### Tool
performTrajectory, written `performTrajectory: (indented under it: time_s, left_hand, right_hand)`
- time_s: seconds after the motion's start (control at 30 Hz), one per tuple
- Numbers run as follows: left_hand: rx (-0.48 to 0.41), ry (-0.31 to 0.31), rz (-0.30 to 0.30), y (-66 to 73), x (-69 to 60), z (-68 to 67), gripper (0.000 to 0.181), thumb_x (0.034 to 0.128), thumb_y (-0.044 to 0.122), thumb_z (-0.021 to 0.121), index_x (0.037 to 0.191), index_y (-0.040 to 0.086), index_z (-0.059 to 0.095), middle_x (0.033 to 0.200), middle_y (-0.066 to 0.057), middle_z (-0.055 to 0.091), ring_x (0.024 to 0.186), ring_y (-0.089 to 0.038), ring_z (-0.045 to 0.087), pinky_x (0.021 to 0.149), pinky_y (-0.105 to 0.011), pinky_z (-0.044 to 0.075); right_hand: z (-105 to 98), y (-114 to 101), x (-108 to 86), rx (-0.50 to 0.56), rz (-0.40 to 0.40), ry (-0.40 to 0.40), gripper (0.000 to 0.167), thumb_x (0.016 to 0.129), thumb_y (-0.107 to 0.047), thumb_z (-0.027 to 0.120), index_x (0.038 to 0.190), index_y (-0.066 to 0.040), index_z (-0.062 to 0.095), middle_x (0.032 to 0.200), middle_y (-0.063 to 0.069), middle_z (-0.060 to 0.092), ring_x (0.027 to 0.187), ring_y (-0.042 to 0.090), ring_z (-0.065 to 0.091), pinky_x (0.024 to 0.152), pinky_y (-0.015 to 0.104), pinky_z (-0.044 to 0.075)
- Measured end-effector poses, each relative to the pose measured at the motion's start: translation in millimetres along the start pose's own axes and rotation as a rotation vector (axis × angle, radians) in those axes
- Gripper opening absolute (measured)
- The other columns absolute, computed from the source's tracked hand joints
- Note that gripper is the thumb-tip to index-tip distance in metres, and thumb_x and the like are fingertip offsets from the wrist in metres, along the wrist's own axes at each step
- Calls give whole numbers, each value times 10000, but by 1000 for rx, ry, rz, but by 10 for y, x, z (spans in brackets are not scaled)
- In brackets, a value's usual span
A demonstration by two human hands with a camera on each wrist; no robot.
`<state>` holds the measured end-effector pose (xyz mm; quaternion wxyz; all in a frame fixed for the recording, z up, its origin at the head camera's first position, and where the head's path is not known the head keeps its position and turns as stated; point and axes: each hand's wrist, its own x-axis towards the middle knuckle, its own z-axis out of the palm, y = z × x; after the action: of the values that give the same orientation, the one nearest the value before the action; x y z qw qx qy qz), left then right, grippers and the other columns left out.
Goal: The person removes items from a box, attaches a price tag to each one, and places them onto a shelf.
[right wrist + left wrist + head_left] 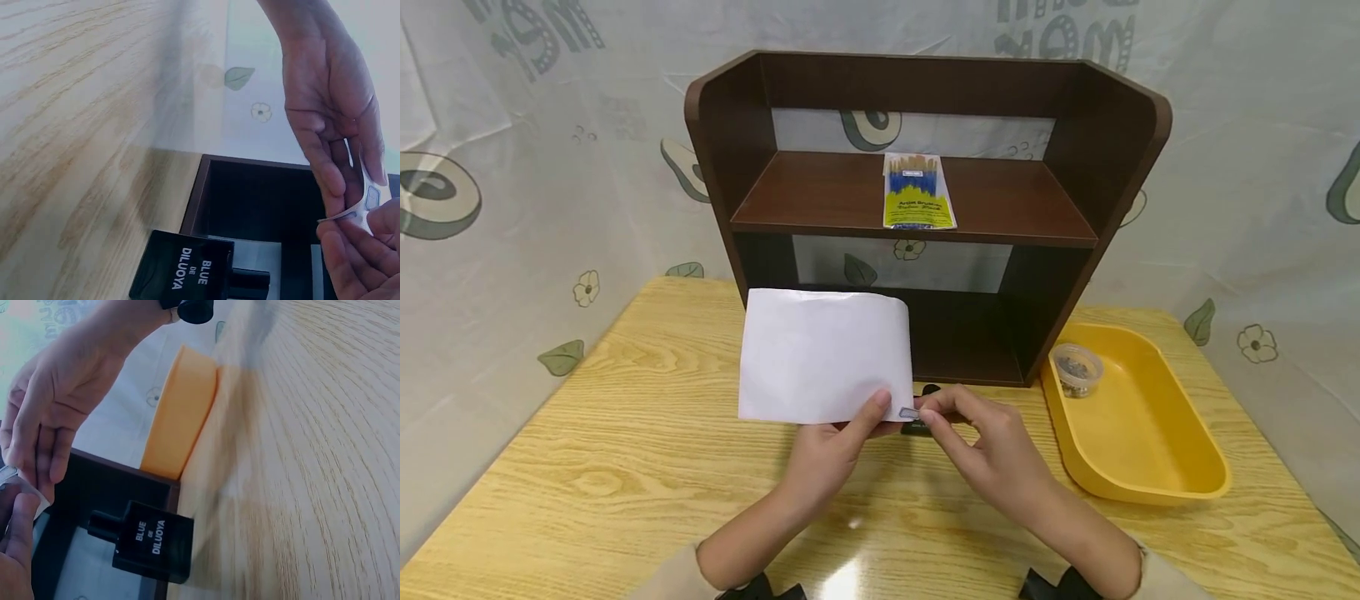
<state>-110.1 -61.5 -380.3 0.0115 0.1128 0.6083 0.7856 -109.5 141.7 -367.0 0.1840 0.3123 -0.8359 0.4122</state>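
The small label (908,412) sits at the near right corner of the white sheet (823,354), held up over the bench (602,433) before its far edge. The right hand (992,433) pinches the label's end in its fingers; how far it is lifted cannot be told. The left hand (835,454) grips the sheet's near edge, thumb on top. A hasty tug could tear or curl the label, as the sheet bends there. The black bottle (153,540) stands upright close by; a dipping hand might topple it.
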Motion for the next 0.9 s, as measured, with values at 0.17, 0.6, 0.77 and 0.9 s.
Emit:
performTrajectory:
  time_s: [0.17,0.6,0.77,0.9]
  left_hand:
    - [49,10,36,13,-8,-66,355,1039,70,631,1358,-39,517,1251,-254,670,970,-127,762,868,-370,653]
    - [247,72,-7,-82,-107,-538,260,1004,67,685,1202,-84,608,946,-64,803,679,-128,760,671,-307,642]
    - [311,7,-118,-75,-168,-743,279,1016,139,687,1131,-113,653,845,10,798,669,-107,735,666,-279,624]
    - [356,-122,-221,-59,-216,-887,330,1017,181,689,1112,-134,662,829,-55,790,655,-92,707,646,-261,605]
  right_hand:
    - [14,34,-34,77,27,-29,69,991,-48,693,1021,-104,722,1016,9,805,899,52,735,786,238,639]
    - [-74,136,-130,7,128,-32,107,992,-91,708,1020,-190,677,907,-60,720,810,10,625,761,265,628]
    - [-129,175,-157,39,141,-32,22,1025,-131,670,1008,-142,678,883,-28,704,802,24,617,754,250,610]
    - [-166,196,-164,56,134,-16,53,1020,-93,669,980,-129,671,856,-77,683,785,25,614,738,239,602]
